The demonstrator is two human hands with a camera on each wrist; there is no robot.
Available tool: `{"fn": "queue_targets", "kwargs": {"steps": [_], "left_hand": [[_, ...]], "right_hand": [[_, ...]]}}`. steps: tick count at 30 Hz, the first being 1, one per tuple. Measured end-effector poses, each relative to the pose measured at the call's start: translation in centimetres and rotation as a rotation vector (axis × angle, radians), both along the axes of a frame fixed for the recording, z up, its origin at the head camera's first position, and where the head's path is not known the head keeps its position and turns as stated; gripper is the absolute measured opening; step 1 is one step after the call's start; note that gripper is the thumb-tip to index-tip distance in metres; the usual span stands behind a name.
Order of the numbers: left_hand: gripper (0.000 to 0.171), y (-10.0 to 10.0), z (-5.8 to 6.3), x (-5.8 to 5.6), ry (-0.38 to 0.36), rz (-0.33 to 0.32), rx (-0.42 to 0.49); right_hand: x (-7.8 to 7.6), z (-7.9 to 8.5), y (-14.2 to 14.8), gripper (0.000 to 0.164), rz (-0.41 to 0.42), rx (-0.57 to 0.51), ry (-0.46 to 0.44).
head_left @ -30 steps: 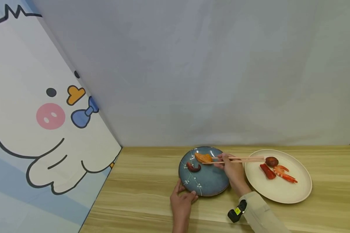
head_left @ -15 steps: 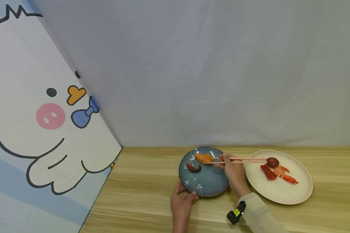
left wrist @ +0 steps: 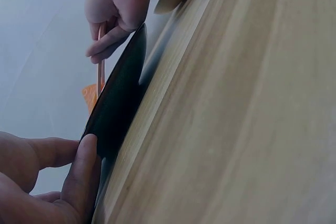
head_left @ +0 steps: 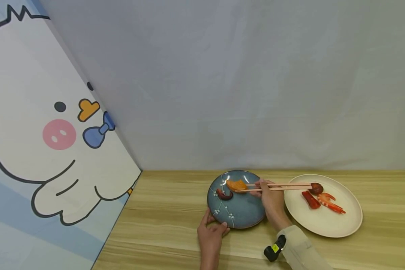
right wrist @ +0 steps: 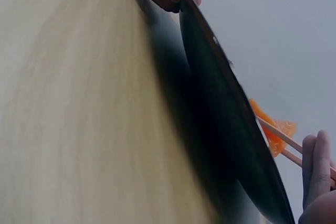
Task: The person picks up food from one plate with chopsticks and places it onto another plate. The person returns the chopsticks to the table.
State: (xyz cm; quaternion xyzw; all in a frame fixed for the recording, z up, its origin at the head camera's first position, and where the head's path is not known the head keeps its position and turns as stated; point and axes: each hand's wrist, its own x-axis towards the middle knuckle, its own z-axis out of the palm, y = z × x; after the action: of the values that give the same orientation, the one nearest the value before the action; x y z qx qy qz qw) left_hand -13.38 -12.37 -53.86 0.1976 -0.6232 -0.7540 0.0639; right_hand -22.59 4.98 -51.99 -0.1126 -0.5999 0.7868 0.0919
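At the near left rim of the blue plate [head_left: 246,213], my left hand [head_left: 210,232] pinches the edge between thumb and fingers. My right hand [head_left: 269,198] holds a pair of wooden chopsticks [head_left: 283,186], tips pointing left over that plate. An orange salmon slice [head_left: 236,185] with pale lines sits at the tips; in the right wrist view the salmon slice [right wrist: 283,128] shows between the two sticks, above the rim. A dark red curled piece [head_left: 224,194], like a small octopus tentacle, lies on the plate beside it.
To the right, a cream plate [head_left: 341,225] bears a brown-red round piece [head_left: 316,188], a red strip [head_left: 311,200] and an orange-red claw-shaped piece [head_left: 330,203]. Both plates stand on a wooden table [head_left: 162,225]. A grey curtain [head_left: 239,93] and a cartoon panel [head_left: 54,168] border it.
The right hand and chopsticks have shifted slightly to the right, and the salmon slice has moved a little with the tips. The left hand stays on the blue plate's rim.
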Motion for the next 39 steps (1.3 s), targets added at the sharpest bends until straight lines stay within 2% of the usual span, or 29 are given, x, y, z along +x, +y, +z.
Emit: {"fn": "queue_targets", "kwargs": {"steps": [13,25,39], "left_hand": [[0.086,0.0,-0.2,0.1,0.018,0.008,-0.017],[0.085,0.0,0.4,0.3,0.011,0.009,-0.006],[0.085,-0.1,0.4,0.2,-0.002,0.01,-0.011]], "right_hand": [[0.5,0.5,0.5,0.032,-0.025,-0.078,-0.034],[0.7,0.3,1.0,0.031,-0.04,-0.114,-0.041],[1.3,0.4,1.7,0.029,-0.015,-0.164,-0.04]]}}
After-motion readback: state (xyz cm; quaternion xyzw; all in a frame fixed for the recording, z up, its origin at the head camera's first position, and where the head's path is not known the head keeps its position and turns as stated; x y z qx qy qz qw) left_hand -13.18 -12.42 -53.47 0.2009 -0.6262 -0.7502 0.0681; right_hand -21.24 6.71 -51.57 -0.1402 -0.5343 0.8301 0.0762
